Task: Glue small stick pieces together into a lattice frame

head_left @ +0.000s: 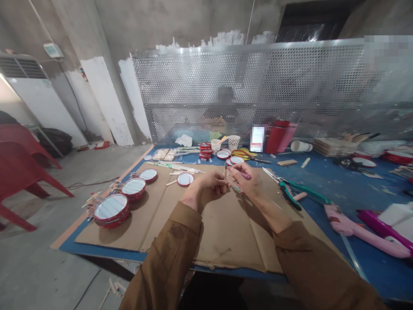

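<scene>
multicoloured small patterned piece (230, 177) is between the two hands, over a flat brown cardboard sheet (226, 241) on the blue-topped table (351, 189); its material is too small to tell. the left hand (211, 181) seems to have its grip closed on the piece, with a slim brown strip (226, 170) standing up by the fingers, while the right hand (251, 183) has its grip narrow around a slim purple-pink handle (246, 176). for good work here, i would hold the piece firmly but lightly, brace the wrists, and make small, controlled movements with the handle, clear of the left fingertips. among the containers behind, a pale cup (215, 146) has a light-coloured stick (223, 139) in it; a white paper cup with a dark lattice pattern (234, 143) hides its contents; a plain white cup (301, 147) lies on its side; and inside the capped red bottle (276, 137) i cannot tell
</scene>
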Tool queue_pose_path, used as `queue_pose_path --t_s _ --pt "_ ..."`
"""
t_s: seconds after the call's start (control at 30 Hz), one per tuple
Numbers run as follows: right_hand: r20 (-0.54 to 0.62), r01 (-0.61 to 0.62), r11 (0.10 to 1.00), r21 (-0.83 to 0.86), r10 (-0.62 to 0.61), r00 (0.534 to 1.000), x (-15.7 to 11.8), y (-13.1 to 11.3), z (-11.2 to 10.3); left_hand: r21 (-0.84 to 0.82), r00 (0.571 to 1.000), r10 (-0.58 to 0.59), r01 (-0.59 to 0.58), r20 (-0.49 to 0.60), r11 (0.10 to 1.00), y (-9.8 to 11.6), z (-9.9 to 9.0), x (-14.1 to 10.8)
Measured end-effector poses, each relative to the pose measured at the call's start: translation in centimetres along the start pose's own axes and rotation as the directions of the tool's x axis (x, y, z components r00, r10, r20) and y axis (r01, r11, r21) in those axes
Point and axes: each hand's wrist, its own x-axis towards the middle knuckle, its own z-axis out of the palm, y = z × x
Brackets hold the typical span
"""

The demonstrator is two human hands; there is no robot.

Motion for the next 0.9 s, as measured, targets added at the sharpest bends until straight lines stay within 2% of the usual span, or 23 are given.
queue_pose_path --t_s 0.2,0.37,0.73,0.9 --pt "-0.021 -0.005 1.000 -0.021 0.005 1.000 -0.05 -0.24 -0.12 0.027 1.000 -0.018 0.018 -0.006 0.999 -0.04 -0.10 0.12" --pt "-0.019 -0.008 0.999 0.044 0.009 1.000 0.10 0.06 0.06 0.030 1.000 -0.011 0.011 -0.020 0.999 -0.08 -0.13 0.18" --pt "-0.023 -0.013 0.995 0.102 0.015 1.000 0.19 0.39 0.23 0.001 1.000 -0.023 0.023 0.005 1.000 -0.34 -0.20 0.39" --pt "-0.026 -0.016 0.997 0.078 0.018 0.999 0.18 0.11 0.14 -0.012 1.000 -0.023 0.023 0.020 1.000 -0.17 -0.25 0.23"
